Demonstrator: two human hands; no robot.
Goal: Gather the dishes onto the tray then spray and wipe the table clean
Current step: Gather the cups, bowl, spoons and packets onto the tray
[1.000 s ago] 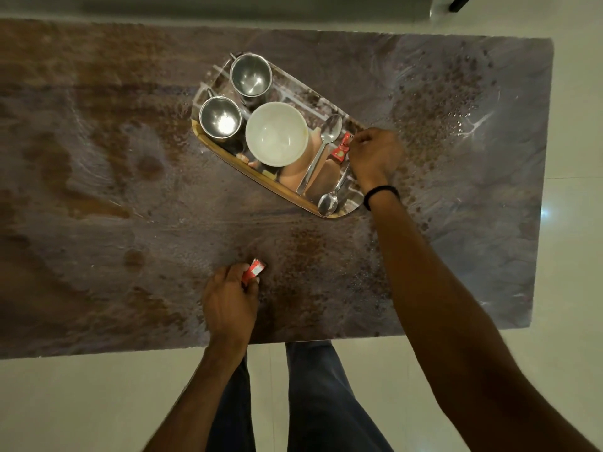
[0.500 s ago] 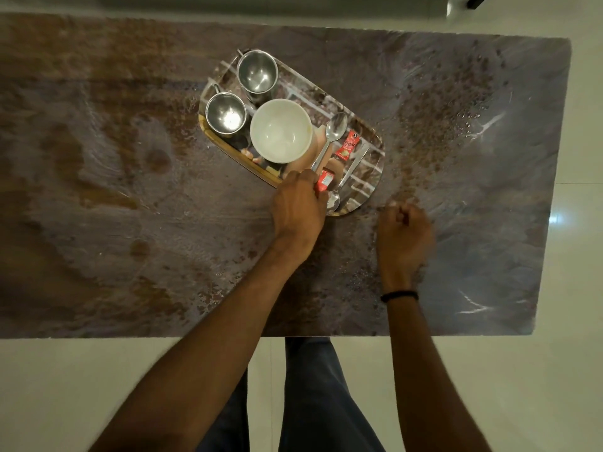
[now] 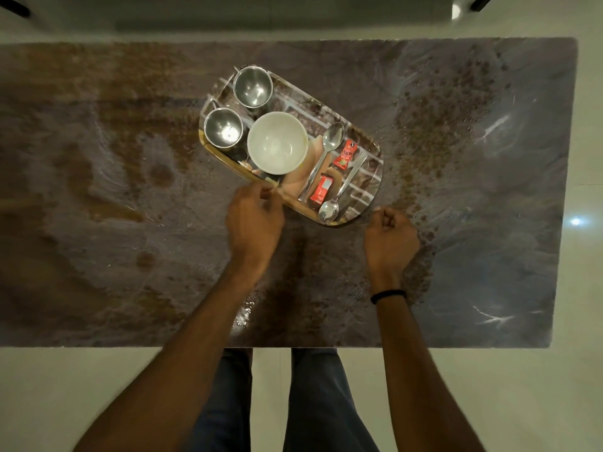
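Note:
An oval printed tray (image 3: 372, 148) lies slantwise on the brown stone table (image 3: 98, 190). On it stand two steel cups (image 3: 253, 87) (image 3: 223, 128) and a white bowl (image 3: 277, 142), beside two spoons (image 3: 329, 145) (image 3: 336, 200) and two red sachets (image 3: 346, 154) (image 3: 321, 189). My left hand (image 3: 254, 220) hovers at the tray's near rim, fingers loosely curled, holding nothing. My right hand (image 3: 390, 238) is a closed fist on the table just beyond the tray's near right end.
The table's near edge (image 3: 293, 346) runs just above my legs. Pale tiled floor surrounds the table. The stone surface is mottled with speckles to the right of the tray and near my right wrist.
The left hand carried the second red sachet from the table's front to the tray, set it down and drew back. The right hand left the tray and closed into a fist.

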